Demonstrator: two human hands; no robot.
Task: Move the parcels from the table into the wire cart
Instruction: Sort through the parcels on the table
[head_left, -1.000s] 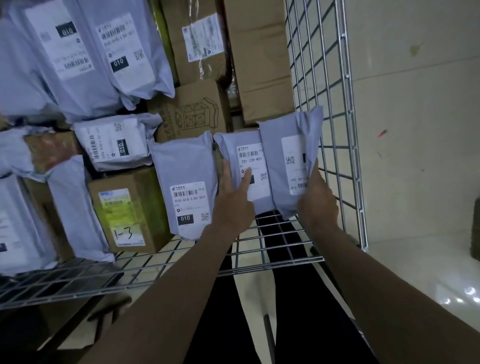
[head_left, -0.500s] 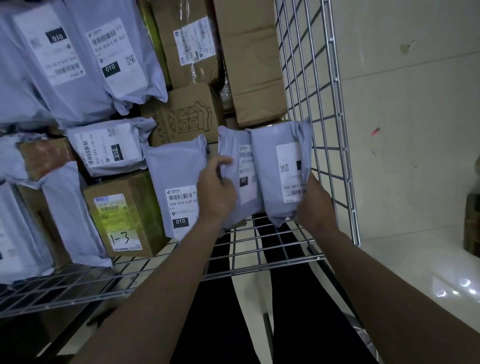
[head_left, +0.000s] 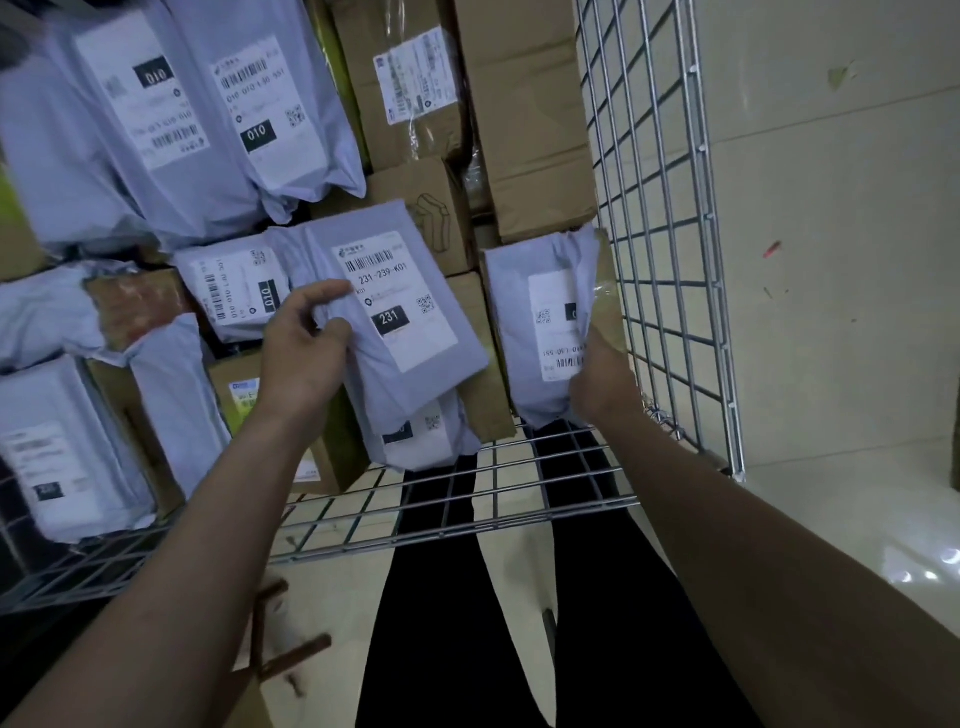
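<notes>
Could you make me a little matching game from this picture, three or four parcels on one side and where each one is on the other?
Things
1. grey plastic mailer labelled 231
2. grey plastic mailer with a sideways label
3. tall brown cardboard box
4. cardboard box with a yellow-green label

Places
A. against the wire cart's side wall, at the back
B. held in the left hand
C. low, behind the left wrist
D. held in the right hand

Pairs: 1-B, 2-D, 3-A, 4-C

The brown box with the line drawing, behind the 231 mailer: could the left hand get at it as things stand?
Probably not: the left hand is gripping the 231 mailer, which lies across the brown box.
</notes>
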